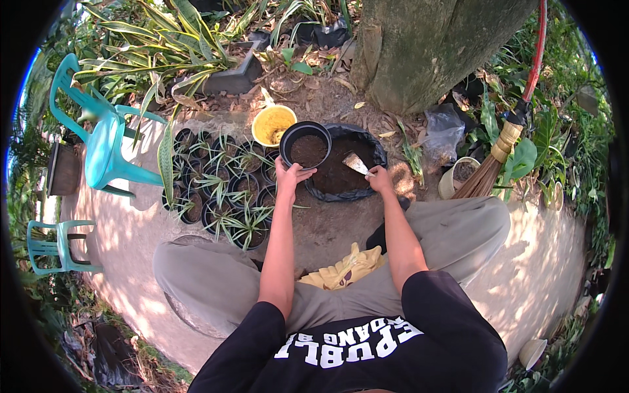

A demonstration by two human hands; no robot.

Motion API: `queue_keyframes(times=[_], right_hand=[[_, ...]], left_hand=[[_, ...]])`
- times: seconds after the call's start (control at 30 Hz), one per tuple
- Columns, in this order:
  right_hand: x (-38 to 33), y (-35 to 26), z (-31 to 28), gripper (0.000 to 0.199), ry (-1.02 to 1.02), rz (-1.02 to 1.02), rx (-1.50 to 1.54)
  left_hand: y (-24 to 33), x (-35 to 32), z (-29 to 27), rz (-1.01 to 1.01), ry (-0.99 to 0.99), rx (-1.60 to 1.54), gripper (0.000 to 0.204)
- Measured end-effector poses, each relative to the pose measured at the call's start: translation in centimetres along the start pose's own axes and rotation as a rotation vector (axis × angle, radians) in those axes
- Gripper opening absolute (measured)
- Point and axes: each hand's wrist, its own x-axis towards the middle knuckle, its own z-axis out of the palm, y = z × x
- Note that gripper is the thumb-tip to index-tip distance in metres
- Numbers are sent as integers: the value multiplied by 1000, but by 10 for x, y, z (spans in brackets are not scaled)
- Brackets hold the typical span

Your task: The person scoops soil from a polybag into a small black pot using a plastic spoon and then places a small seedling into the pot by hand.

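The left hand's (292, 177) fingers clasp the pot (305, 129); the right hand's (379, 180) pinch the trowel (356, 164). The pot looks stiff, fairly light, best gripped low near its rim's outside wall.

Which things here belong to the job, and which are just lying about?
Job:
black pot, left hand
small scraper, right hand
black bag of soil
probably the potted plants alongside

Seemingly lying about:
two green chairs
broom
clear plastic bag
yellow container, role unclear

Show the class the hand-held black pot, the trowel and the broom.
Black pot (302, 130): head view, inner wall near the rim.
Trowel (356, 163): head view, middle of the pale blade.
Broom (507, 140): head view, straw-coloured binding above the bristles.
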Motion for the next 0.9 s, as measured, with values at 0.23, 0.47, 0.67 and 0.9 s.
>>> queue_keyframes(times=[0.23, 0.47, 0.67, 0.9], right_hand=[[-3, -32, 16, 24, 277, 60, -96], [24, -54, 36, 23, 202, 57, -101], [34, -53, 65, 31, 192, -25, -50], [39, -39, 72, 28, 102, 110, 107]], left_hand=[[19, -3, -14, 31, 7, -1, 60], [25, -8, -21, 52, 29, 40, 61], [28, -8, -25, 61, 26, 54, 62], [28, -7, -27, 68, 28, 29, 60]])
